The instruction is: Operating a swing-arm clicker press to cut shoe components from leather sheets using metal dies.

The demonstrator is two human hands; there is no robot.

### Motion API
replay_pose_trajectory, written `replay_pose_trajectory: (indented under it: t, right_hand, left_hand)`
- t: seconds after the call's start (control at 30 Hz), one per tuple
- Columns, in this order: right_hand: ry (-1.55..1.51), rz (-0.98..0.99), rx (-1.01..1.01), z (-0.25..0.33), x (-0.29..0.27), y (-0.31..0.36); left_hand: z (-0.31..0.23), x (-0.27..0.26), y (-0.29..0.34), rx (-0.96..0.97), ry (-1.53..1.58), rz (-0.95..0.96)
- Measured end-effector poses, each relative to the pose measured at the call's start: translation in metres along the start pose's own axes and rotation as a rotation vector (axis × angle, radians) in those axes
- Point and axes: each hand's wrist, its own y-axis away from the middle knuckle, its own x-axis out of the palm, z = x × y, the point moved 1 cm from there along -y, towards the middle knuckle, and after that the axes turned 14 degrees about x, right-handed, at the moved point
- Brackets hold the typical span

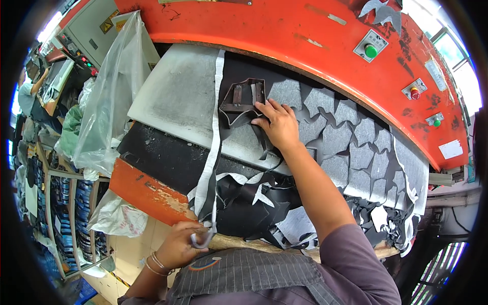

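A steel cutting die (227,108), an angular outline with cross bars inside, sits on the black sheet material (244,66) over the white cutting board (173,76). My right hand (278,122) reaches across and grips the die's right edge between thumb and fingers. Low at the front edge, my left hand (178,245) is closed around the end of a narrow pale offcut strip (207,237). Its fingertips are partly hidden. Right of the die, the sheet is cut through in rows of angular grey pieces (335,140).
A red machine beam (284,25) with a green button (370,51) and a red button (415,93) spans the far side. Black and white offcuts (254,203) heap along the near edge. Clear plastic (109,96) hangs at left, beside shelves of dies (63,218). Another person (28,99) works far left.
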Motion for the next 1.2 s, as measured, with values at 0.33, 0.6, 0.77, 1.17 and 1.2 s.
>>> replay_pose_trajectory:
  t: [0.33, 0.6, 0.77, 1.17, 1.2]
  right_hand:
    - [-0.073, 0.078, 0.036, 0.009, -0.001, 0.006]
    - [-0.028, 0.11, 0.007, -0.004, 0.0, 0.007]
    - [-0.058, 0.085, -0.021, -0.003, -0.001, -0.004]
    - [-0.318, 0.097, 0.249, 0.001, -0.122, 0.055]
    - [-0.267, -0.053, 0.219, -0.018, -0.145, 0.072]
  left_hand:
    - [0.061, -0.022, -0.177, 0.176, -0.172, -0.52]
    - [0.101, 0.005, -0.219, 0.213, -0.503, -0.593]
    - [0.099, -0.005, -0.225, 0.193, -0.368, -0.6]
    - [0.066, 0.005, -0.195, 0.189, -0.444, -0.816]
    - [0.049, 0.008, -0.192, 0.217, -0.468, -0.891]
